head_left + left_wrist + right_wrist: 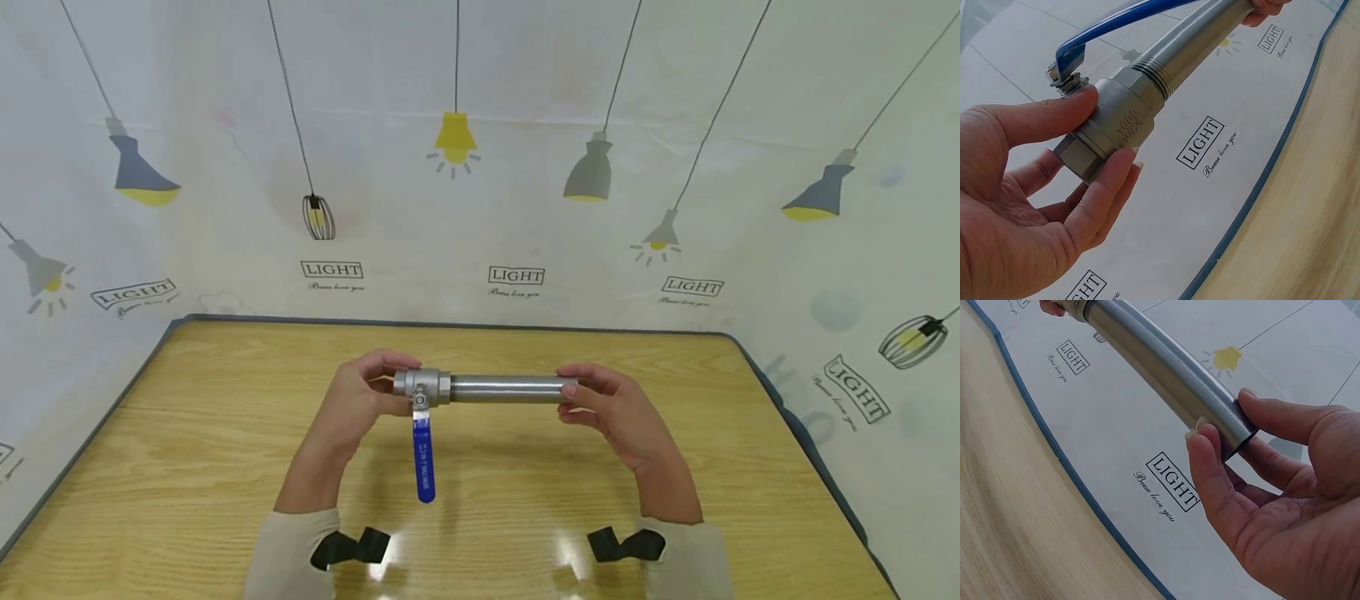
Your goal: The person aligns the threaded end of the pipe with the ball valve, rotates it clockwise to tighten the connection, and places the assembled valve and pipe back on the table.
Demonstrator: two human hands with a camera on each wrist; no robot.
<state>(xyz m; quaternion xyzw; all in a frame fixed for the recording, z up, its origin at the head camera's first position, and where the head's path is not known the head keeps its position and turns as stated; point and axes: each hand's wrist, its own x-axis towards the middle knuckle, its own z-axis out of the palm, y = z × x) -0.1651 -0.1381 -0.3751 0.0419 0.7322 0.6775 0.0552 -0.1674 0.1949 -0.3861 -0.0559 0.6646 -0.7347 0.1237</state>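
Observation:
A steel ball valve [430,385] with a blue lever handle [423,458] is joined to a plain metal pipe [510,388], both held level above the table. My left hand [356,400] grips the valve body by its hex end, thumb on one side and fingers on the other. Threads show where the pipe [1197,47] enters the valve [1116,119] in the left wrist view. At the other end, my right hand [611,408] pinches the pipe between thumb and fingers. The pipe's open end [1241,445] faces the right palm.
Beneath the hands lies a wood-grain table [225,467] with a dark blue edge [450,323]. A pale wall covering [420,225] printed with hanging lamps and lettering rises behind it and along both sides. Black straps [348,548] are on both sleeves.

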